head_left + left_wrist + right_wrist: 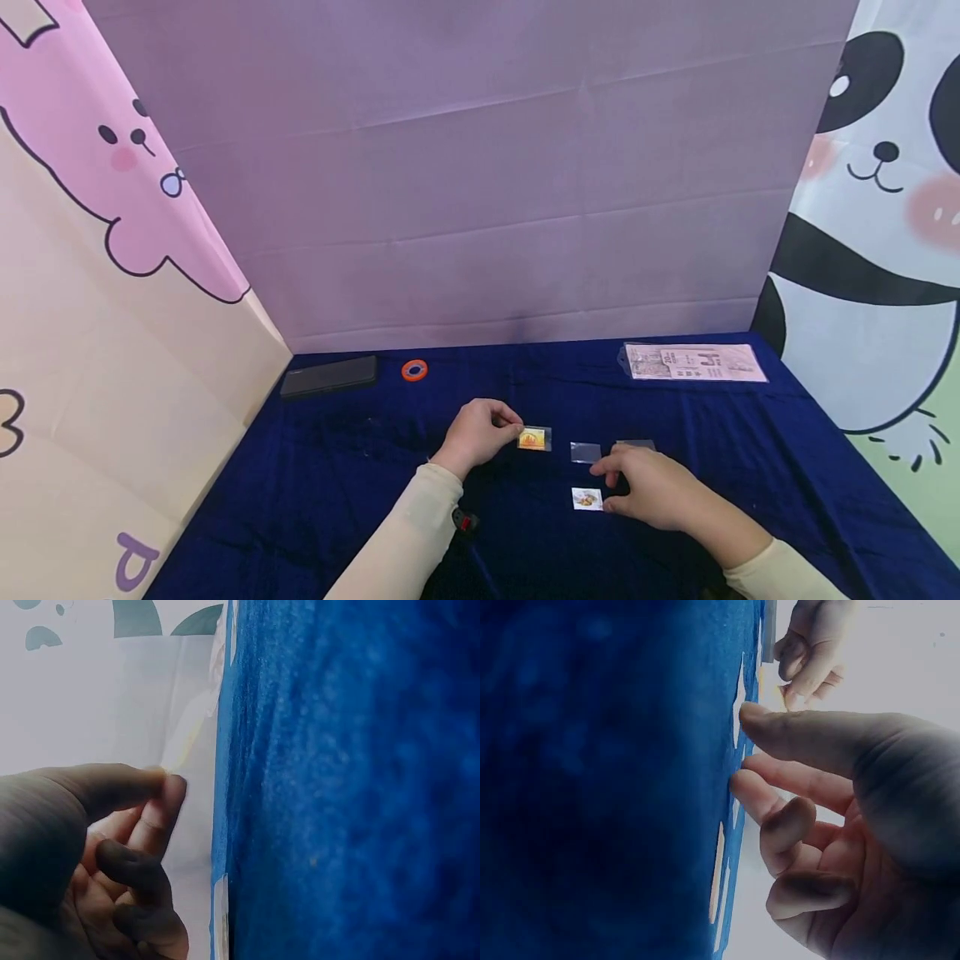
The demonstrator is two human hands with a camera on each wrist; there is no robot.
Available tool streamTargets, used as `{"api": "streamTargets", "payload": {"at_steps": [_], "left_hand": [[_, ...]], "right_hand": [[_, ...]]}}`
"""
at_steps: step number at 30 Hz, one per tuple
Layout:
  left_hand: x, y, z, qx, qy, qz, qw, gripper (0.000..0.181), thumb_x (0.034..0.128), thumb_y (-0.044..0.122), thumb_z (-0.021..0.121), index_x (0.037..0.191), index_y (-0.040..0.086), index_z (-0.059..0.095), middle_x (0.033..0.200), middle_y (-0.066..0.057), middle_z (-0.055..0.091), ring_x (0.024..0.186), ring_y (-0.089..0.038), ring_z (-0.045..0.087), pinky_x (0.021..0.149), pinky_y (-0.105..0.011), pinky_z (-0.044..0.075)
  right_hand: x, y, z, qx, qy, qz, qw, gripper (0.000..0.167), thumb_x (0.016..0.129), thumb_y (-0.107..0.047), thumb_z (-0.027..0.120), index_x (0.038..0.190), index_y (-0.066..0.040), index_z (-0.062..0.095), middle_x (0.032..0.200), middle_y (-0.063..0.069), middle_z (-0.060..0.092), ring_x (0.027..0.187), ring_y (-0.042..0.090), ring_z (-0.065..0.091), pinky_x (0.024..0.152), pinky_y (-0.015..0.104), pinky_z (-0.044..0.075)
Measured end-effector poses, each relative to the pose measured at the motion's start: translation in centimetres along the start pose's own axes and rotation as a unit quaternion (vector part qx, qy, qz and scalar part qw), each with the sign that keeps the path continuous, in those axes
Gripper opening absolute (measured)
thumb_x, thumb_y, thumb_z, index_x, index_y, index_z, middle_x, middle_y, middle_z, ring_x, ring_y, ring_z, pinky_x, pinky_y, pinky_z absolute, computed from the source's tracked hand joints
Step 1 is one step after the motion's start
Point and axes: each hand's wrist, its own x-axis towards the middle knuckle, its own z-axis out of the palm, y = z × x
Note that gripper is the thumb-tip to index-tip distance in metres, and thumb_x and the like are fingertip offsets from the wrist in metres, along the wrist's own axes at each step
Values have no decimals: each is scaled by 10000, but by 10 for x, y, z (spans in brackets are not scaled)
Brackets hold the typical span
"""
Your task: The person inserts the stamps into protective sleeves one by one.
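My left hand point(480, 433) pinches the left edge of a yellow stamp-like picture in a small clear sleeve point(533, 438) between thumb and index finger. In the left wrist view that sleeve appears nearly edge-on, as a thin yellowish strip beyond the fingertips. My right hand point(651, 487) hovers low over the cloth, thumb and fingers apart. Its thumb is close to the right edge of a small white stamp-like picture point(587, 499); whether they touch I cannot tell. The index fingertip lies just beside a clear sleeve point(585, 452). Another sleeve point(636, 444) is partly hidden behind the right hand.
Dark blue cloth point(375, 508) covers the table. Toward the back stand a dark flat case point(328, 377) on the left and an orange tape roll point(414, 370) near it. A pink printed sheet in a clear cover point(696, 362) lies back right. Fabric walls enclose the sides and back.
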Motion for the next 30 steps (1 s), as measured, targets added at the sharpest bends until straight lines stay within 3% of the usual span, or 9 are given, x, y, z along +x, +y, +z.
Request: {"api": "streamTargets", "payload": {"at_steps": [8, 14, 19, 30], "left_hand": [[0, -5, 6, 121, -152, -211, 9996, 87, 927, 254, 831, 853, 245, 786, 838, 85, 680, 743, -124, 633, 696, -320, 546], [-1, -3, 6, 260, -184, -239, 9992, 91, 915, 235, 841, 841, 233, 789, 810, 86, 677, 722, -134, 624, 679, -322, 534], [-1, -2, 8, 514, -216, -191, 9983, 78, 916, 245, 841, 853, 236, 795, 801, 104, 666, 714, -121, 613, 675, -315, 525], [0, -4, 7, 699, -232, -98, 9972, 60, 933, 211, 819, 898, 238, 779, 822, 100, 648, 716, -116, 596, 692, -312, 523]], "right_hand": [[0, 0, 3, -45, -36, 83, 9999, 342, 783, -177, 925, 1098, -173, 793, 845, -117, 540, 719, 55, 492, 683, 312, 449], [2, 0, 4, 32, 79, -117, 9999, 274, 806, -227, 916, 1042, -187, 783, 832, -122, 547, 713, 38, 497, 666, 303, 455], [1, 0, 8, 74, 196, -137, 9997, 237, 818, -260, 906, 1003, -207, 767, 801, -139, 542, 676, 14, 473, 630, 286, 428], [2, 1, 10, 23, 419, -327, 9986, 251, 774, -179, 915, 872, -267, 702, 773, -149, 539, 675, 1, 484, 616, 285, 427]]}}
